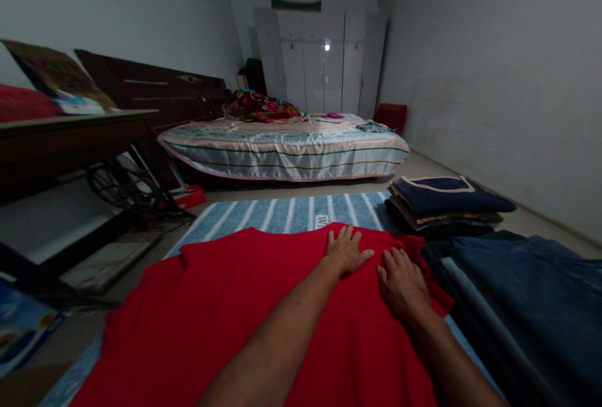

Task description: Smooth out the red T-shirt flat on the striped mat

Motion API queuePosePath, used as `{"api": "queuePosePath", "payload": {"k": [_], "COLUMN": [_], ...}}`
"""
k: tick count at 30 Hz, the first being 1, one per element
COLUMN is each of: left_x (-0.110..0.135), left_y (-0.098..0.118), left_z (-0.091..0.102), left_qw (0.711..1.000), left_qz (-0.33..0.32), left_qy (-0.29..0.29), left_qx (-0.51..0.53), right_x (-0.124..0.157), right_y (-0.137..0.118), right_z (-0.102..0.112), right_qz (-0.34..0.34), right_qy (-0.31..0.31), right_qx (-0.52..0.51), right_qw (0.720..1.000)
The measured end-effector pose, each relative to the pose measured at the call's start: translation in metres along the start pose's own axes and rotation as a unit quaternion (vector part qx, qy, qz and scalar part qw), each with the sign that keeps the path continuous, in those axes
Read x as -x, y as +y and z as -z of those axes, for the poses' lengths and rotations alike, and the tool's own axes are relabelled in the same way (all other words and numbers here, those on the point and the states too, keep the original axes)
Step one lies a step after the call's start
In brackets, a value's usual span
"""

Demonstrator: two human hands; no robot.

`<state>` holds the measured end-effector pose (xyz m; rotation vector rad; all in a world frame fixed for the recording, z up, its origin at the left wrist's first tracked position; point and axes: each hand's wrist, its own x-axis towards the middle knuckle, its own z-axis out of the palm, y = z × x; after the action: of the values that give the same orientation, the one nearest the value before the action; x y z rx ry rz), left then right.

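Note:
A red shirt (226, 306) lies spread out in front of me on a blue and white striped cloth (254, 212). My left hand (347, 249) rests flat on the shirt near its far edge, fingers apart. To the right of it, my right hand (403, 278) presses on the fabric by the shirt's right side, its fingers stretched forward and no cloth visibly pinched in them. Loose folds of red cloth show just beyond the right hand. The shirt's near part runs out of view below my forearms.
Folded jeans (531, 294) lie on the right, with a stack of folded clothes (442, 197) behind them. Farther back stands a bed (286, 150) before a white wardrobe (324, 62). A sewing-machine table (70, 134) is at the left, near a red box (188, 196).

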<state>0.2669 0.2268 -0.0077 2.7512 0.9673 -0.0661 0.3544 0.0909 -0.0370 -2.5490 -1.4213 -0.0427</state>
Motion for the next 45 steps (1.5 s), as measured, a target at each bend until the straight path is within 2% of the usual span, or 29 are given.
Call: {"api": "queuePosePath", "payload": {"k": [4,7,10,14,18,23,27,30,32,35,40,45], "left_x": [0.002,-0.002,-0.007,-0.002,0.026,0.067,0.074,0.078,0.089,0.12,0.171,0.181], "left_y": [-0.001,-0.001,-0.002,0.002,0.02,0.034,0.029,0.032,0.041,0.059,0.077,0.077], "left_z": [0.001,-0.001,0.0,0.007,0.009,-0.007,-0.013,-0.005,0.001,0.003,-0.013,-0.014], "left_qw": [0.998,0.999,0.999,0.999,1.0,0.999,0.998,0.999,0.999,0.998,0.991,0.991], "left_qz": [0.004,0.04,0.049,0.047,0.022,-0.022,-0.045,-0.034,-0.025,-0.028,-0.047,-0.071], "left_qy": [0.068,0.027,-0.009,-0.002,0.016,0.0,0.007,-0.002,-0.01,-0.027,-0.049,-0.039], "left_qx": [-0.012,-0.005,-0.005,-0.006,-0.003,0.029,0.042,0.041,0.044,0.057,0.113,0.104], "right_x": [0.001,0.001,0.001,0.001,0.002,0.002,0.001,0.0,0.0,-0.001,-0.001,0.0], "right_y": [-0.002,-0.002,-0.001,-0.001,-0.002,-0.002,-0.001,0.0,0.001,0.003,0.004,0.002], "right_z": [0.003,0.004,0.004,0.003,0.001,-0.001,0.0,0.0,-0.001,-0.003,-0.007,-0.001], "right_qz": [-0.005,-0.005,0.0,0.006,0.007,0.006,0.01,0.016,0.02,0.023,0.019,0.022], "right_qy": [-0.009,-0.011,-0.012,-0.009,-0.006,-0.012,-0.013,-0.01,-0.011,-0.013,-0.006,-0.005], "right_qx": [0.012,0.015,0.015,0.02,0.023,0.023,0.021,0.016,0.009,-0.001,-0.012,-0.012], "right_qw": [1.0,1.0,1.0,1.0,1.0,1.0,1.0,1.0,1.0,1.0,1.0,1.0]}}
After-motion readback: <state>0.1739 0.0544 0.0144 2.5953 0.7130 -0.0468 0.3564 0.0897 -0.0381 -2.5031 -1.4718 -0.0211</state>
